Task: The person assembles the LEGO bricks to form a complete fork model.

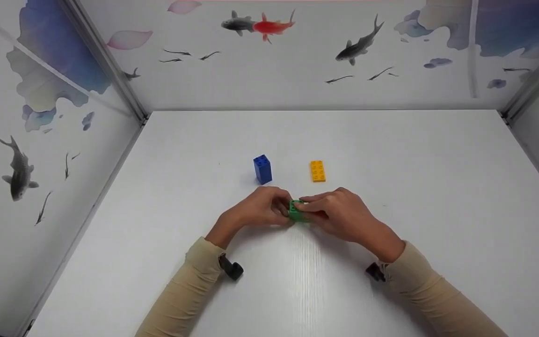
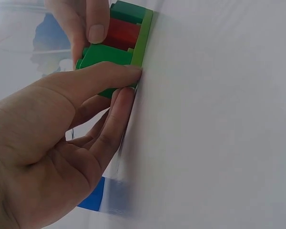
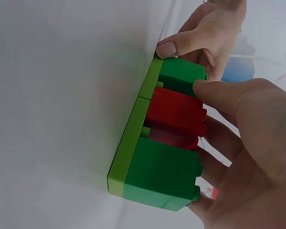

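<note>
Between my two hands, resting on the table, is a joined row of toy building bricks. Two light green base pieces (image 3: 126, 150) carry a green brick (image 3: 163, 172) at one end, a red brick (image 3: 174, 112) in the middle and another green brick (image 2: 105, 55) at the other end. My left hand (image 1: 267, 206) pinches the left end, its thumb along that green brick and base. From the other side my right hand (image 1: 342, 213) holds the row, thumb at the left green brick's top and fingers behind the bricks. In the head view, the right hand hides most of the row.
Beyond the left hand stands a tall blue brick stack (image 1: 263, 171). A flat yellow brick (image 1: 317, 171) lies beyond the right hand. The white table (image 1: 414, 159) is bordered by printed panels at the back and left. Both wrists wear black camera mounts (image 1: 231, 267).
</note>
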### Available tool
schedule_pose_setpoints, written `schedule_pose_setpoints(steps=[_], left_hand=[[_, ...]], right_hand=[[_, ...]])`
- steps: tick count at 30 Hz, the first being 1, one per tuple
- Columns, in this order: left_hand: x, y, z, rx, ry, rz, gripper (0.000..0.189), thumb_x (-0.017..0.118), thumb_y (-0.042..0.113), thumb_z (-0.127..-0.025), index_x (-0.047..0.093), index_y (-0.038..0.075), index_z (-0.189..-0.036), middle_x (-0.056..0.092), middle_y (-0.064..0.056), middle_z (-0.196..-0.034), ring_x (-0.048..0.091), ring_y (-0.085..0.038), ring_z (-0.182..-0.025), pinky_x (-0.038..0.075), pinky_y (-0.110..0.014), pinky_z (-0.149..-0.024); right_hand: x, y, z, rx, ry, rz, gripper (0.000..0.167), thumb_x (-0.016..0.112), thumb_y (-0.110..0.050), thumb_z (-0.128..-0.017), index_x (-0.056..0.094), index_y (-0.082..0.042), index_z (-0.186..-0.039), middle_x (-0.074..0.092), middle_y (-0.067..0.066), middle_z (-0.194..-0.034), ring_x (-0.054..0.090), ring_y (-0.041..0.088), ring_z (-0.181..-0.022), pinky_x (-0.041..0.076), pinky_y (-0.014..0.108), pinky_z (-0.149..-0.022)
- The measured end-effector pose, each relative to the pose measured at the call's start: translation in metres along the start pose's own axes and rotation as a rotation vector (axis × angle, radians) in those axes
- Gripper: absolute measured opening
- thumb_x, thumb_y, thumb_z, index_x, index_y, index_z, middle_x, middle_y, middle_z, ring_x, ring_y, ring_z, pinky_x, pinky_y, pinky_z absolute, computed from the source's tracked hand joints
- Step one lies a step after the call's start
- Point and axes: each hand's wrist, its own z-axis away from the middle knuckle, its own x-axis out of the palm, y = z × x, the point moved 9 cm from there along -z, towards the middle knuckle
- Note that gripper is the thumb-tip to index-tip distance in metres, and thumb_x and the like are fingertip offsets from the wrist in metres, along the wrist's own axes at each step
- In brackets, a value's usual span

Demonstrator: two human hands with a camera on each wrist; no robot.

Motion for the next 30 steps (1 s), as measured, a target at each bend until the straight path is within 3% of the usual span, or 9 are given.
schedule_pose_setpoints(steps=[7, 14, 22, 25, 27, 30], left_hand=[[-0.004, -0.001, -0.001, -0.009, 0.023, 0.013, 0.03, 0.092, 0.02, -0.088, 0.082, 0.014, -0.116, 0.077, 0.002, -0.103, 0.073, -0.009, -0.092, 0.063, -0.025, -0.089], [-0.001, -0.003, -0.001, -0.02, 0.007, 0.062, 0.03, 0.093, 0.022, -0.087, 0.083, 0.015, -0.115, 0.08, 0.003, -0.102, 0.075, -0.01, -0.092, 0.063, -0.026, -0.087], [-0.001, -0.003, -0.002, -0.022, 0.006, 0.041, 0.029, 0.093, 0.02, -0.087, 0.081, 0.016, -0.113, 0.077, 0.003, -0.104, 0.073, -0.01, -0.092, 0.063, -0.026, -0.089], [0.0, -0.002, -0.003, -0.026, 0.006, 0.027, 0.028, 0.093, 0.02, -0.087, 0.08, 0.016, -0.111, 0.076, 0.002, -0.103, 0.072, -0.011, -0.092, 0.062, -0.026, -0.089], [0.0, -0.003, -0.004, -0.039, 0.007, 0.027, 0.027, 0.093, 0.019, -0.087, 0.079, 0.016, -0.111, 0.076, 0.003, -0.103, 0.071, -0.011, -0.092, 0.062, -0.027, -0.089], [0.001, -0.005, -0.003, -0.068, 0.008, 0.027, 0.028, 0.093, 0.019, -0.087, 0.078, 0.016, -0.111, 0.076, 0.003, -0.104, 0.071, -0.013, -0.092, 0.062, -0.027, -0.09]], right_hand=[[0.0, -0.001, -0.001, -0.004, 0.012, -0.013, 0.037, 0.083, -0.02, -0.098, 0.077, -0.026, -0.133, 0.081, -0.001, -0.126, 0.082, 0.02, -0.103, 0.064, 0.045, -0.09], [0.0, 0.002, -0.002, 0.012, -0.022, -0.094, 0.034, 0.082, -0.02, -0.099, 0.078, -0.024, -0.132, 0.08, 0.0, -0.128, 0.081, 0.018, -0.108, 0.065, 0.031, -0.078], [0.001, 0.01, 0.0, 0.055, -0.1, -0.172, 0.039, 0.081, -0.02, -0.1, 0.076, -0.027, -0.137, 0.077, -0.005, -0.135, 0.077, 0.014, -0.118, 0.065, 0.031, -0.089], [-0.001, 0.014, 0.003, 0.091, -0.141, -0.189, 0.047, 0.082, -0.023, -0.099, 0.071, -0.028, -0.144, 0.078, -0.006, -0.134, 0.077, 0.014, -0.11, 0.065, 0.032, -0.088], [-0.003, 0.017, 0.005, 0.121, -0.167, -0.204, 0.053, 0.082, -0.025, -0.099, 0.066, -0.029, -0.15, 0.077, -0.004, -0.136, 0.074, 0.015, -0.108, 0.064, 0.035, -0.09], [-0.006, 0.022, 0.009, 0.153, -0.187, -0.227, 0.062, 0.083, -0.027, -0.098, 0.06, -0.028, -0.156, 0.074, 0.002, -0.142, 0.072, 0.021, -0.117, 0.064, 0.043, -0.099]])
